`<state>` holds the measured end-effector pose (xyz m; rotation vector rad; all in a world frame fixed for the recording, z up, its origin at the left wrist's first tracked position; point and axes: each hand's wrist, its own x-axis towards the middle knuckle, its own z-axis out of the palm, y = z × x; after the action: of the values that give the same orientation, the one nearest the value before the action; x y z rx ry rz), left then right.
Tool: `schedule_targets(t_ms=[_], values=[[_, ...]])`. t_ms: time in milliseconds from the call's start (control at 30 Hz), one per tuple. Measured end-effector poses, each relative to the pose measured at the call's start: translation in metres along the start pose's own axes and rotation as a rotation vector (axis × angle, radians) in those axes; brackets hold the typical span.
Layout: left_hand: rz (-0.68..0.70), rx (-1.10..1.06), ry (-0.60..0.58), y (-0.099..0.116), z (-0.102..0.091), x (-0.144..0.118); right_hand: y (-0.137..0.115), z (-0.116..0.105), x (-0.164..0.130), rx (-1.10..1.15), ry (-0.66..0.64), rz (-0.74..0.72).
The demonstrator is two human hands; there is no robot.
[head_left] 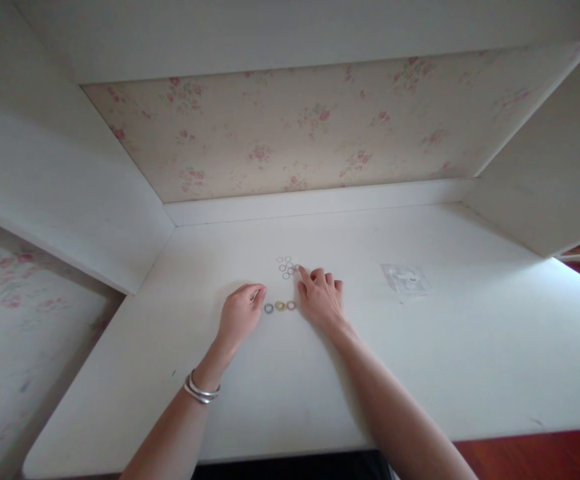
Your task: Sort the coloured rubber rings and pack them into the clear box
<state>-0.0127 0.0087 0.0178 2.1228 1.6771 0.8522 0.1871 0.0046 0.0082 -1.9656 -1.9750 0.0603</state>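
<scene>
On the white desk [420, 373] lies a loose cluster of several small pale rings [287, 267]. Closer to me, three coloured rings [280, 307] sit in a short row, one bluish and two yellowish. My right hand [321, 298] rests flat on the desk, its index finger stretched out and touching the edge of the pale cluster. My left hand [241, 313] lies just left of the row with fingers curled; whether it pinches a ring I cannot tell. Silver bangles [201, 389] circle my left wrist.
A small clear plastic bag [406, 279] lies to the right of my hands. The desk sits in an alcove with floral wallpaper [290, 133] behind, white side panels left and right, and a shelf overhead. Red-brown floor [535, 457] shows at the lower right.
</scene>
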Motion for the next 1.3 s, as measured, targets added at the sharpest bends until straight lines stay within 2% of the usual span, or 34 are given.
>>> schedule_targets(t_ms=[133, 567, 767, 1000, 1067, 1200, 1300], values=[[-0.01, -0.03, -0.057, -0.001, 0.006, -0.001, -0.006, 0.0, 0.006, -0.061, -0.024, 0.032], [-0.033, -0.12, -0.045, -0.002, 0.005, -0.002, -0.001, 0.004, 0.009, -0.026, 0.055, 0.05], [-0.024, -0.14, -0.058, -0.004, 0.007, -0.003, 0.001, 0.005, 0.009, -0.027, 0.044, -0.005], [-0.032, -0.141, -0.056, -0.007, 0.007, -0.003, 0.007, 0.013, 0.009, 0.076, 0.062, -0.045], [-0.037, -0.145, -0.054, -0.007, 0.006, -0.003, 0.009, 0.013, 0.006, 0.132, 0.089, -0.09], [-0.039, -0.143, -0.037, -0.008, 0.004, -0.002, 0.012, 0.008, -0.006, 0.332, 0.141, -0.274], [-0.04, -0.134, -0.032, -0.008, 0.002, -0.002, 0.011, 0.002, -0.015, 0.418, 0.082, -0.393]])
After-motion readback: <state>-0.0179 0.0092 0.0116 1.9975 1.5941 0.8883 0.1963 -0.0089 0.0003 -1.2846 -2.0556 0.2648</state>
